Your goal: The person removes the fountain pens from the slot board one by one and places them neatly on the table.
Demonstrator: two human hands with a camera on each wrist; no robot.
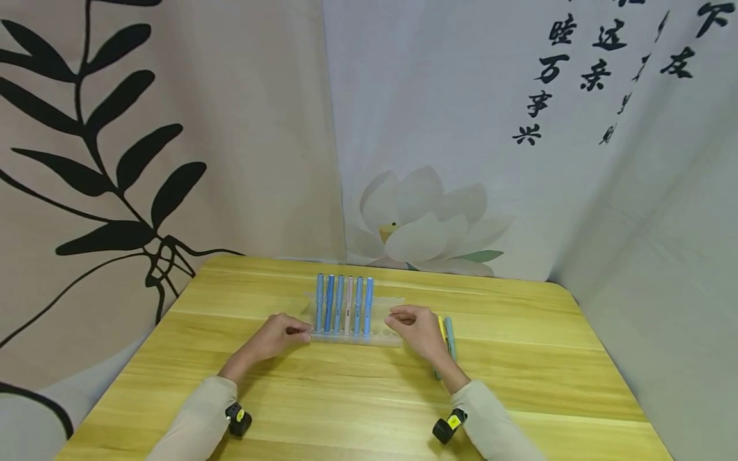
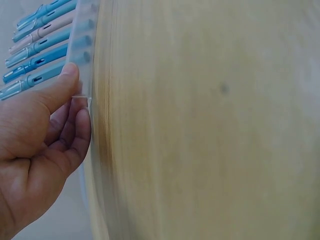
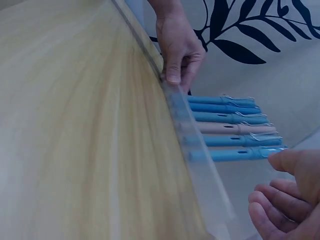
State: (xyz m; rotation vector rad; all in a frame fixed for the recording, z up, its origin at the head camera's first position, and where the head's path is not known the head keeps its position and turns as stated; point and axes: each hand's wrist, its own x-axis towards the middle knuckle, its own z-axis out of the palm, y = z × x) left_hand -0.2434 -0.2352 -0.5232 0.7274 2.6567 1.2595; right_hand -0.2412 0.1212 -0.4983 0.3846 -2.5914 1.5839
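Six pens (image 1: 340,304) stand upright in a row in a clear rack (image 1: 357,340), itself set on the far half of the wooden bench (image 1: 346,397), head view. Five are blue; the fourth from the left is pale pink. Left hand (image 1: 280,336) at the rack's left end; right hand (image 1: 419,330) beside its right end. Beside the right wrist, partly hidden, lie a yellow item (image 1: 442,328) and a grey-green item (image 1: 451,336). Both forearms in pale sleeves (image 1: 198,416), a black wrist device (image 1: 239,420) at each. Behind the bench: cloth backdrop (image 1: 277,128) printed with dark leaves, a pale flower and black characters. Left wrist view: fingers clamped on the rack's near corner, thumb on the upper face, the others curled beneath; pens just beyond the thumb, clips pointing away from the bench edge. Right wrist view: right fingers apart, loosely bent, holding nothing; thumb tip appears near the clip end of the closest pen, contact cannot be told. Across the row, the left hand pinches the opposite end of the rack.
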